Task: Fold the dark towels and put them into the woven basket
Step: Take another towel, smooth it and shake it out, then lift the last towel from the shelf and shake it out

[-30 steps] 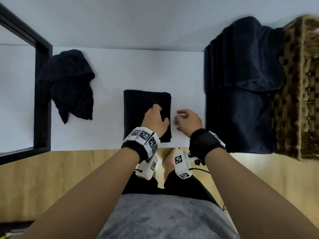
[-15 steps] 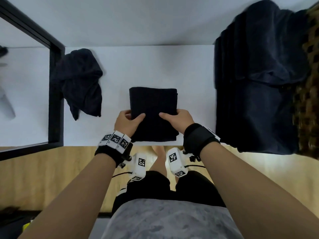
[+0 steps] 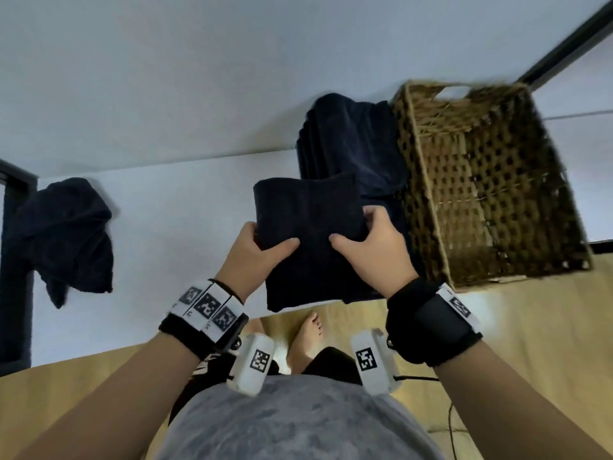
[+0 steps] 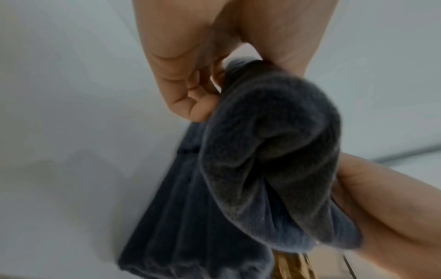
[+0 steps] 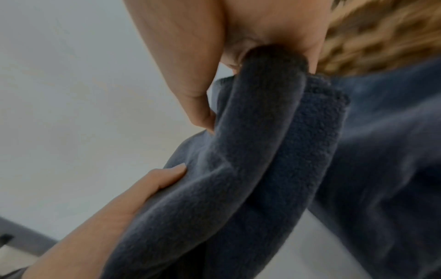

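Note:
I hold a folded dark towel (image 3: 308, 234) in the air above the white table (image 3: 185, 207). My left hand (image 3: 262, 250) grips its left edge, thumb on top. On the other edge my right hand (image 3: 368, 240) grips it the same way. The left wrist view shows the folded towel (image 4: 267, 156) pinched between my fingers (image 4: 190, 105), and the right wrist view shows the towel (image 5: 250, 151) under my thumb (image 5: 195, 105). The woven basket (image 3: 491, 180) stands to the right, open and with nothing visible inside. A crumpled dark towel (image 3: 66, 234) lies at the table's left.
A stack of folded dark towels (image 3: 351, 141) lies between the held towel and the basket, against the basket's left wall. A black frame (image 3: 13, 260) borders the table on the left. Wooden floor (image 3: 530, 327) and my bare feet (image 3: 308, 333) are below.
Both hands took the folded towel by its sides, lifted it off the table and carried it right toward the basket. The view has swung right, bringing the whole basket in.

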A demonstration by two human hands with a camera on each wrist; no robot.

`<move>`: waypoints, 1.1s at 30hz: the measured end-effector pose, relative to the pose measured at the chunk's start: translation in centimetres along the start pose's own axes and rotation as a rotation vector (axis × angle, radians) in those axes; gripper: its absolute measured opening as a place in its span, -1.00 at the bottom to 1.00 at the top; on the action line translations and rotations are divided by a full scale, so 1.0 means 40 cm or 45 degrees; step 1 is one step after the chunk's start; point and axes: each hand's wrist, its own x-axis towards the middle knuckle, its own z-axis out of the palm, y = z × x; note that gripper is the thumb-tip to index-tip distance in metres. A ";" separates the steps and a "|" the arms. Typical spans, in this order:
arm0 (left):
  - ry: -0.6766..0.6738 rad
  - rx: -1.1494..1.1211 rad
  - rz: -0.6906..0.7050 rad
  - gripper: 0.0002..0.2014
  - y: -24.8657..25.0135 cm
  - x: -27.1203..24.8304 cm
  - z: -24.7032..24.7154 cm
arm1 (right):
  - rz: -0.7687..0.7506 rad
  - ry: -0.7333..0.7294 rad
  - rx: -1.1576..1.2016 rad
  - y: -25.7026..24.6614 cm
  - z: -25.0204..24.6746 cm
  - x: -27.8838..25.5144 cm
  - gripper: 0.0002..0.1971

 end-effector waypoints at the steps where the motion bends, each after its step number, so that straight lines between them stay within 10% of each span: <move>1: -0.025 0.016 0.037 -0.58 0.018 0.000 0.046 | -0.005 0.061 -0.010 0.010 -0.046 -0.005 -0.53; 16: -0.043 0.434 0.052 -0.28 0.033 0.030 0.263 | -0.259 0.253 -0.353 0.143 -0.185 0.004 -0.49; 22: -0.012 0.914 0.480 -0.35 0.027 0.011 0.273 | -0.180 -0.076 -0.461 0.165 -0.120 0.038 -0.40; 33: -0.293 0.831 0.192 -0.44 0.074 0.023 0.209 | -0.164 -0.051 -0.476 0.105 -0.100 0.061 -0.50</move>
